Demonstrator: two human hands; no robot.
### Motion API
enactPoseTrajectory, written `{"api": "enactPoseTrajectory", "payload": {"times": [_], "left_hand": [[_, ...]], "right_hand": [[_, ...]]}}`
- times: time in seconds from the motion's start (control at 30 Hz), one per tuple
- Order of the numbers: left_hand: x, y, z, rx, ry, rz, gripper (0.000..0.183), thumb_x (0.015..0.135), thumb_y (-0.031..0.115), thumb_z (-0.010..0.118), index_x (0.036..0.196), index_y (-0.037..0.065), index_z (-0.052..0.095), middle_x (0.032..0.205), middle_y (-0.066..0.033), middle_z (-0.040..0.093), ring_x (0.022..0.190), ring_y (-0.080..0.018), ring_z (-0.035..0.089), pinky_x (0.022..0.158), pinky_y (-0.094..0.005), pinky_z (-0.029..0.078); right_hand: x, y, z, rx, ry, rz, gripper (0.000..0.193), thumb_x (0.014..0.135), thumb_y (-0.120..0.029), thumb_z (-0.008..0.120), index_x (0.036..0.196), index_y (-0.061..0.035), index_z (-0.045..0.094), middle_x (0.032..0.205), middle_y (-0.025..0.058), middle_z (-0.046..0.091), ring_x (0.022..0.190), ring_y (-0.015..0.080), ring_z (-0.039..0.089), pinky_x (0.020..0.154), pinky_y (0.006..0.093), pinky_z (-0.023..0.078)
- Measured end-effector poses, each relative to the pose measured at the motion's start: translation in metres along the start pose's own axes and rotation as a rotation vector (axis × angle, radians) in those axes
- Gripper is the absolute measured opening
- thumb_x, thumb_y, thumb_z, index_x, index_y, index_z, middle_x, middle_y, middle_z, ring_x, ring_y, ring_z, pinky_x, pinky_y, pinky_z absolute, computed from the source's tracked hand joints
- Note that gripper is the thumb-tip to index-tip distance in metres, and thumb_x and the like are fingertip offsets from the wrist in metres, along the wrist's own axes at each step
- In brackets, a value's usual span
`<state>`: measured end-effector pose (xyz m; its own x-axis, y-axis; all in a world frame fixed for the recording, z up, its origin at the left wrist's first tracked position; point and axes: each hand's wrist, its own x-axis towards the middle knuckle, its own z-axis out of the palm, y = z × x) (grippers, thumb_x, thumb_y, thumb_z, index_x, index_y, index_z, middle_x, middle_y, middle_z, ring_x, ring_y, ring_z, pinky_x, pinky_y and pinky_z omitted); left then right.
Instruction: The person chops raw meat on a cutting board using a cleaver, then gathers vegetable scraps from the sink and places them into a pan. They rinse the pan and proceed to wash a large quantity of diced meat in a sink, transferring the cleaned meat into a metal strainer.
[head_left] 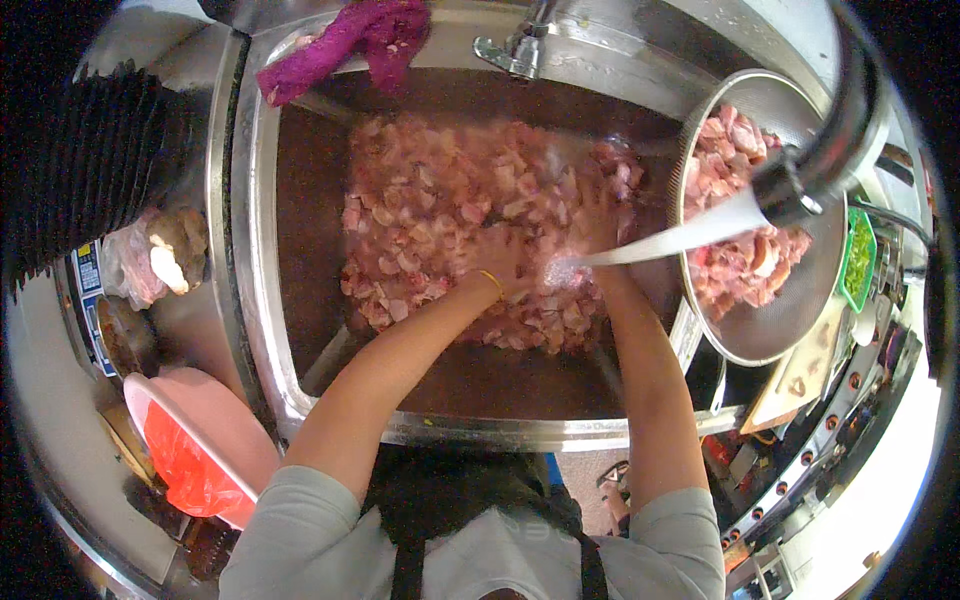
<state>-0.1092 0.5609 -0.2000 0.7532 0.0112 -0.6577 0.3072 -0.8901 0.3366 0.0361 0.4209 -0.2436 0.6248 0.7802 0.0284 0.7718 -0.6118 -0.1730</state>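
Observation:
Chopped raw meat pieces [420, 200], pink and pale, fill the middle of a deep steel sink [330, 415] under cloudy reddish water. Both my arms reach down into it. My left hand [503, 255], with a yellow band at the wrist, is in the water among the pieces. Close to its right, my right hand [597, 225] is sunk in the same heap. Murky water and meat blur the fingers of both hands, so their grip is hidden. From a black-and-silver faucet [790, 190] a white stream of water falls between my wrists.
A mesh strainer [765, 340] holding more meat rests over the sink's right side. A purple net cloth [345, 50] hangs on the far rim near a metal tap [520, 50]. Left stands a pink basin [215, 405] with a red bag; right, a cutting board [800, 375] and green basket [858, 260].

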Motion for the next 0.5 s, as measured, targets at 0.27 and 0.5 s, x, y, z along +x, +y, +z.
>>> {"api": "enactPoseTrajectory", "payload": {"times": [0.27,0.5], "left_hand": [[-0.034,-0.029,0.046,-0.499,-0.160,-0.179,0.096,0.080,0.068,0.061,0.147,0.005,0.035,0.123,-0.0263,0.062,0.116,-0.0350,0.060,0.086,-0.0481,0.055],[-0.035,-0.012,0.101,-1.528,-0.333,-0.669,0.066,0.085,0.058,0.065,0.128,0.009,0.057,0.116,-0.0128,0.067,0.101,-0.0289,0.066,0.072,-0.0449,0.058]], "right_hand": [[-0.097,-0.035,-0.042,0.157,-0.655,0.367,0.104,0.073,-0.066,0.068,0.147,-0.0024,0.032,0.151,0.0271,0.030,0.135,0.0432,0.038,0.111,0.0483,0.035],[-0.107,-0.068,-0.077,1.124,-0.818,0.887,0.085,0.081,-0.061,0.067,0.140,-0.0032,0.048,0.145,0.0164,0.043,0.134,0.0287,0.039,0.108,0.0381,0.035]]}}
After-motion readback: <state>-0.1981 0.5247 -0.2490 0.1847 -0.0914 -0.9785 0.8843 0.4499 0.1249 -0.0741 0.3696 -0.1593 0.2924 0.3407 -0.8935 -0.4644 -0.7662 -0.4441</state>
